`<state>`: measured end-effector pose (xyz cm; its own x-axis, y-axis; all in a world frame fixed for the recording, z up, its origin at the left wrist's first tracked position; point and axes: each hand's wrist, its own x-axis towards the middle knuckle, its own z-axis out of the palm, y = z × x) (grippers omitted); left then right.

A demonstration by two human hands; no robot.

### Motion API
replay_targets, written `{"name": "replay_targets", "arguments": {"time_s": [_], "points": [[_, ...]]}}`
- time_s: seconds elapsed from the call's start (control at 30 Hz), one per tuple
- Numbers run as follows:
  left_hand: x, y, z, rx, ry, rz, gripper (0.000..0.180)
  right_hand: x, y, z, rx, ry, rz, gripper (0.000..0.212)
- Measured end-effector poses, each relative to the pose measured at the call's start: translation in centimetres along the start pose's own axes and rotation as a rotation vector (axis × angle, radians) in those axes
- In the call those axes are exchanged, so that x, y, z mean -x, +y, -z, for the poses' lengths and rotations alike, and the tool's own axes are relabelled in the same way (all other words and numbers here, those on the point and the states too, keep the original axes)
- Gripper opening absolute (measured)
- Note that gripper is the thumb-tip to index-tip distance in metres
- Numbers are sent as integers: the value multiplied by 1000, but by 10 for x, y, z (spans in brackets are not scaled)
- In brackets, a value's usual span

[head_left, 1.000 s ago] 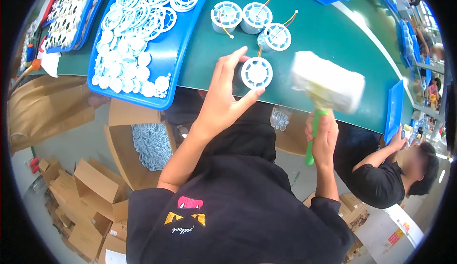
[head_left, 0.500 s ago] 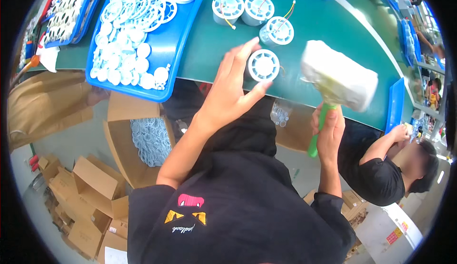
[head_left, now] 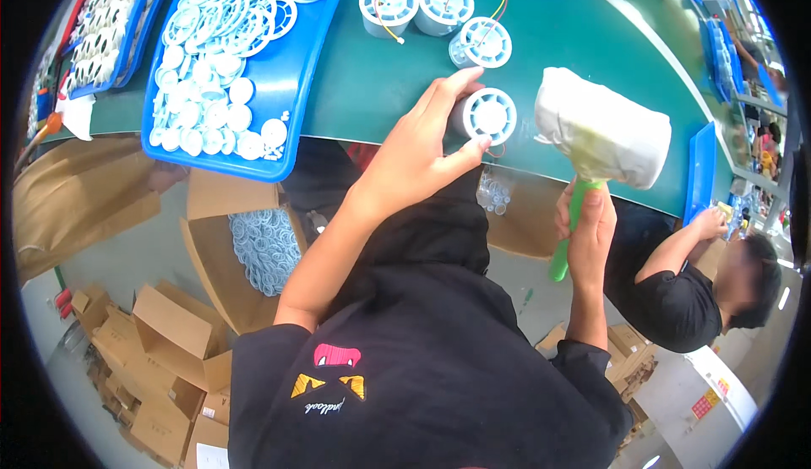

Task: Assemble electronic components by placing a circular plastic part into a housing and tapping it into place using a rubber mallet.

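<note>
My left hand [head_left: 414, 152] curves its thumb and fingers round a white cylindrical housing [head_left: 491, 115] with a slotted ring top, upright near the table's front edge. A thin wire shows beside its base. In my right hand [head_left: 588, 226] is a mallet [head_left: 604, 127], gripped by its green handle; its thick white head looks wrapped and hangs over the table, to the right of the housing. Three similar housings stand behind: one at the left [head_left: 389, 8], one in the middle [head_left: 444, 6] and one nearer [head_left: 481, 43], with coloured wires and small connectors on top.
A blue tray [head_left: 291, 89] at the left holds white rings and round caps. Beyond it lies another tray [head_left: 110, 29] of white parts. Below, an open carton [head_left: 211, 249] contains light-blue rings. At the right sits a co-worker [head_left: 688, 300] beside a blue bin [head_left: 699, 169].
My left hand has moved right and closed round the near housing, which has shifted right, away from the other three. The mallet stays raised in my right hand. The view has shifted slightly.
</note>
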<state>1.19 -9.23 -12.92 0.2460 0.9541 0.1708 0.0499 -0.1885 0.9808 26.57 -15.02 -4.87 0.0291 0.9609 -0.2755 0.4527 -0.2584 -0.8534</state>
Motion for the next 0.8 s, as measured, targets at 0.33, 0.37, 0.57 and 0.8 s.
{"name": "replay_targets", "arguments": {"time_s": [0.33, 0.37, 0.57, 0.8], "points": [[-6, 4, -1, 42, -81, 47, 74, -18, -20, 23, 110, -68, -146, 36], [-4, 2, -2, 71, -83, 73, 73, -21, -19, 33, 107, -91, -176, 36], [-13, 4, 1, 26, -121, 23, 68, -29, -43, 32, 117, -108, -136, 37], [-16, -7, -12, -27, -101, -69, 64, -32, -55, 44, 191, -21, 63, 32]]}}
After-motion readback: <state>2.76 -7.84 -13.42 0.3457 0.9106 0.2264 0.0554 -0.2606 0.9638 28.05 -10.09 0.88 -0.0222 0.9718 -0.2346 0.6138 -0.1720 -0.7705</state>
